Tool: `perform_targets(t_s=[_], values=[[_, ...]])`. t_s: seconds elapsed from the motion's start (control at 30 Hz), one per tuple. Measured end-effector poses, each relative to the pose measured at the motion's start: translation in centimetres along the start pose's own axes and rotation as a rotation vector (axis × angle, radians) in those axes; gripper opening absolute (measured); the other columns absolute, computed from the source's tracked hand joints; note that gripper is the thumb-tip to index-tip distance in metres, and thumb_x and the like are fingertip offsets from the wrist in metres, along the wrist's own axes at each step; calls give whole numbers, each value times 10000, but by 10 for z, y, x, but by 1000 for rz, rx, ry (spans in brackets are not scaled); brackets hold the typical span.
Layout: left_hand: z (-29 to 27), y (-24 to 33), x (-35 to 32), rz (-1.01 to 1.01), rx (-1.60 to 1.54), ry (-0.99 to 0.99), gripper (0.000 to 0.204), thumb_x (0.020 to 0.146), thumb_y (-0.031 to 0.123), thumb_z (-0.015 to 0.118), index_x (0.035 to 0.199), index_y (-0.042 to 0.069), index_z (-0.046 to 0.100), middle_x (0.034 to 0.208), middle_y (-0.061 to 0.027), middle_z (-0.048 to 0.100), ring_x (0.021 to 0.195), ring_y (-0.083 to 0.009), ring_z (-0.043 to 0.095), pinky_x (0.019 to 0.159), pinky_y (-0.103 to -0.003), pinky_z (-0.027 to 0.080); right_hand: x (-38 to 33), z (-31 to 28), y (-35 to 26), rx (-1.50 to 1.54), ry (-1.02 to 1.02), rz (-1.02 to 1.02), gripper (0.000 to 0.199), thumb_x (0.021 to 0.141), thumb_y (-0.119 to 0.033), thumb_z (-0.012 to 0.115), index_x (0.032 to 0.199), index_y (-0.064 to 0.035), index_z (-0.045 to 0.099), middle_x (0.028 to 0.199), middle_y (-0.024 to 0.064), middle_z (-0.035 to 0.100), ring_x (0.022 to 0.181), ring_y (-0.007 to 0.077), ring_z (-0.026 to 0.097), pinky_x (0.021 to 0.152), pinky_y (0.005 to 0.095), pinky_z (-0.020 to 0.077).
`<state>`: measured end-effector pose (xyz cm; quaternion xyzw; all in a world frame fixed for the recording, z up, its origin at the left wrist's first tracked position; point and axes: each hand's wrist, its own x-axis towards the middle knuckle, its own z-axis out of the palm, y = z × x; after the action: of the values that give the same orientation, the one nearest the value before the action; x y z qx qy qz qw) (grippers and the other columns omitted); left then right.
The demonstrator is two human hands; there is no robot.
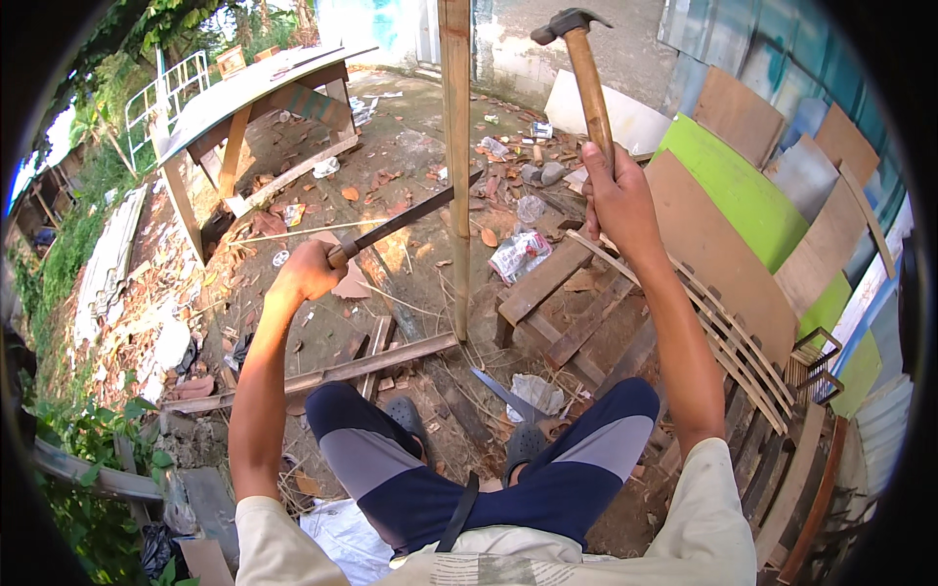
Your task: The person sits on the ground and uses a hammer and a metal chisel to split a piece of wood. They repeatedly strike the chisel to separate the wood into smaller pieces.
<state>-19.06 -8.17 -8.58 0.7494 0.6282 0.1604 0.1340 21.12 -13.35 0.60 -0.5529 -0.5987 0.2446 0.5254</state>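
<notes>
My right hand grips the wooden handle of a claw hammer, raised high with its dark metal head at the top. My left hand holds a long dark blade or chisel by its handle; its tip rests against an upright bamboo pole standing in front of me. I sit with both knees bent, in dark blue and grey shorts, my sandalled feet near the pole's base.
A low wooden bench stands right of the pole. A saw blade lies by my feet. Plywood and green boards lean at the right. A rough table stands at back left, and litter and planks cover the ground.
</notes>
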Motion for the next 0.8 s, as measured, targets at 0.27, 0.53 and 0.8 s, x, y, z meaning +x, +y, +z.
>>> perform_targets(t_s=[0.27,0.53,0.8], values=[[7,5,12,95,57,-22,232,815,212,585,766,-14,608,628,-221,556,572,-312,561,599,-431,463,1,26,55,-321,-408,274,376,1017,-338,509,905,19,541,536,53,507,382,166,524,378,341,427],[21,20,13,99,5,43,219,814,204,591,788,-7,644,656,-245,581,595,-375,582,612,-443,479,-1,7,10,81,192,-99,371,1025,-337,512,858,-6,530,533,35,478,382,151,502,383,338,407],[28,24,12,117,40,-16,218,796,202,640,826,-14,655,723,-255,621,677,-399,635,651,-458,489,-17,7,52,-198,-212,299,391,1026,-371,492,916,0,550,573,52,510,381,167,507,394,354,438]])
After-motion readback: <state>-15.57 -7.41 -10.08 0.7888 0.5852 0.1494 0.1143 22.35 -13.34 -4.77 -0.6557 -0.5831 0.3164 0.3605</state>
